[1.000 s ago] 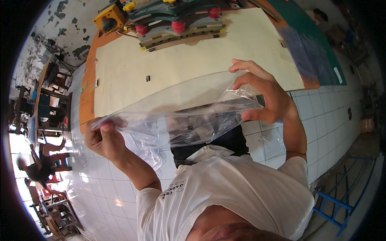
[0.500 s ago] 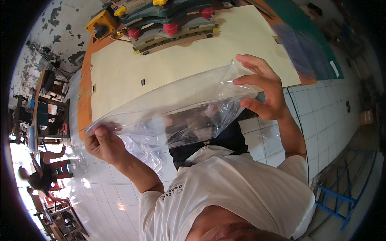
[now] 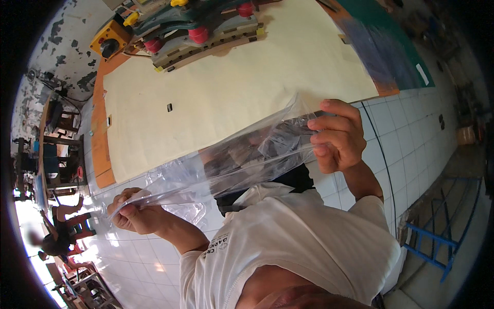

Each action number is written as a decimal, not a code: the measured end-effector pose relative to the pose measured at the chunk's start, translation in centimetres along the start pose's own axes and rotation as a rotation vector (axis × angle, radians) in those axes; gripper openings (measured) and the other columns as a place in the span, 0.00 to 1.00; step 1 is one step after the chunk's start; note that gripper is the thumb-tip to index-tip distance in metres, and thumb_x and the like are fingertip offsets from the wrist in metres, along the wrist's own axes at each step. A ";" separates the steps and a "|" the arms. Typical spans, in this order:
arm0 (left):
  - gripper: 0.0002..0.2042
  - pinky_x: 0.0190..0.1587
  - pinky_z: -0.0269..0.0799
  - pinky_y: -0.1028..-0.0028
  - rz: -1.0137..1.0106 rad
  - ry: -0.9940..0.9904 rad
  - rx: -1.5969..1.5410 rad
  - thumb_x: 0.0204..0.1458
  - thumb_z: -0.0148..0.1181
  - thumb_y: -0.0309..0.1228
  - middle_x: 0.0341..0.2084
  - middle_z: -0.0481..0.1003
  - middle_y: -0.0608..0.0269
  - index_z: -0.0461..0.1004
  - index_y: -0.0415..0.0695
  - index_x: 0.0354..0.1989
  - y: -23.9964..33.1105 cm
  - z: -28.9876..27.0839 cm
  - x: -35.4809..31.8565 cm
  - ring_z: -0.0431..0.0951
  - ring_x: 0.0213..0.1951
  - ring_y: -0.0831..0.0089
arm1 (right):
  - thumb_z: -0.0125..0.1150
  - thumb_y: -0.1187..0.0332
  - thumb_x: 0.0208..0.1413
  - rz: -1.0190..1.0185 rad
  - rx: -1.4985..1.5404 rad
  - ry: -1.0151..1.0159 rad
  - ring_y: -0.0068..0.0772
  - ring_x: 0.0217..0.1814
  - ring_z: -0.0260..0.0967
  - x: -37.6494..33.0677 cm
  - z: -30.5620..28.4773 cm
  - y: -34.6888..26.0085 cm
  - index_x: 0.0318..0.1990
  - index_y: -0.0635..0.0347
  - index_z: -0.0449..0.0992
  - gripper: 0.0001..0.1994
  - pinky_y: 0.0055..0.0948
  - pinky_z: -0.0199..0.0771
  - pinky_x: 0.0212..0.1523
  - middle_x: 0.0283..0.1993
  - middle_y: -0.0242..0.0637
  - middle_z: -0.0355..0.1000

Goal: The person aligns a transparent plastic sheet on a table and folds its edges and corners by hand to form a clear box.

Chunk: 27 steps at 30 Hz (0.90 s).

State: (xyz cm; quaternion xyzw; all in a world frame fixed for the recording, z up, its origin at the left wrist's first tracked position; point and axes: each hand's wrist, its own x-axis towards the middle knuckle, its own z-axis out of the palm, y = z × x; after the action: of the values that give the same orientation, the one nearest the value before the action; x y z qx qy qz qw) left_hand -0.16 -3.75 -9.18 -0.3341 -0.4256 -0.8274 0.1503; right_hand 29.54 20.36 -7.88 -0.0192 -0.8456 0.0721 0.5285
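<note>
A clear plastic sheet (image 3: 242, 159), thin and wrinkled, stretches between my hands in front of my body; I cannot tell if it is a bag. Its left end is pinched by my left hand (image 3: 135, 212), thumb on top and fingers curled beneath. At the other end my right hand (image 3: 339, 135) has its fingers closed on the plastic's edge. Loose folds of the plastic hang down near my left forearm. The sheet's far corner rises to a point just left of my right fingertips, in front of the table's near edge.
A table bears a cream sheet (image 3: 216, 98). At its back stands a green machine (image 3: 175, 23) with red round parts, next to a yellow control box (image 3: 109, 40). A small black piece (image 3: 169, 107) lies on the sheet. A blue metal frame (image 3: 435, 242) stands right; another person (image 3: 56, 237) is far left.
My left hand has moved down towards me with the plastic's end. My right hand has also come lower, and its fingers, spread before, are now closed on the plastic.
</note>
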 end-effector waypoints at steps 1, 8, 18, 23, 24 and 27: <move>0.16 0.30 0.71 0.80 -0.003 -0.002 0.001 0.49 0.69 0.40 0.21 0.73 0.64 0.70 0.41 0.28 0.0 0.1 -0.2 0.69 0.23 0.80 | 0.55 0.65 0.56 -0.019 -0.048 0.010 0.47 0.49 0.69 -0.2 0.0 0.0 0.30 0.62 0.72 0.10 0.41 0.73 0.46 0.33 0.40 0.76; 0.18 0.25 0.67 0.80 -0.023 -0.083 0.025 0.49 0.69 0.39 0.20 0.71 0.63 0.69 0.38 0.28 -0.8 -0.3 -0.7 0.68 0.21 0.78 | 0.57 0.51 0.55 0.180 0.070 -0.048 0.50 0.59 0.62 0.1 -0.5 0.7 0.31 0.61 0.73 0.19 0.49 0.63 0.57 0.48 0.57 0.70; 0.19 0.24 0.63 0.83 -0.099 0.008 0.019 0.49 0.68 0.42 0.20 0.69 0.65 0.68 0.39 0.27 -1.3 1.3 -0.8 0.66 0.22 0.80 | 0.57 0.51 0.58 0.624 1.058 -0.255 0.46 0.63 0.64 1.8 -0.6 3.5 0.46 0.68 0.72 0.24 0.42 0.58 0.63 0.54 0.57 0.70; 0.21 0.23 0.60 0.84 -0.104 -0.047 0.037 0.49 0.68 0.45 0.19 0.67 0.66 0.65 0.41 0.25 -1.4 0.7 -0.7 0.66 0.22 0.80 | 0.63 0.71 0.54 0.440 0.585 -0.575 0.34 0.42 0.77 4.8 -2.2 4.7 0.41 0.66 0.78 0.09 0.28 0.74 0.44 0.39 0.43 0.78; 0.22 0.22 0.59 0.84 -0.105 -0.070 0.042 0.49 0.67 0.46 0.18 0.67 0.67 0.65 0.41 0.24 -1.4 0.6 -0.7 0.66 0.21 0.80 | 0.66 0.74 0.50 0.382 0.515 -0.504 0.32 0.36 0.77 5.1 -1.7 4.4 0.36 0.64 0.80 0.06 0.27 0.75 0.37 0.34 0.40 0.78; 0.22 0.21 0.58 0.83 -0.077 -0.010 0.080 0.48 0.68 0.46 0.16 0.66 0.67 0.64 0.41 0.24 -1.5 1.3 -0.9 0.65 0.20 0.80 | 0.69 0.76 0.47 0.336 0.443 -0.530 0.31 0.33 0.77 5.4 -1.5 4.1 0.37 0.64 0.80 0.09 0.25 0.74 0.33 0.32 0.39 0.78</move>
State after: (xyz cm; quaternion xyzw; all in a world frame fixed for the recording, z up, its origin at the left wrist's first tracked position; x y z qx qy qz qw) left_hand 0.26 -1.86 -10.16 -0.3153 -0.4717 -0.8132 0.1295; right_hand 28.36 25.13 -3.00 -0.0234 -0.9019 0.3412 0.2640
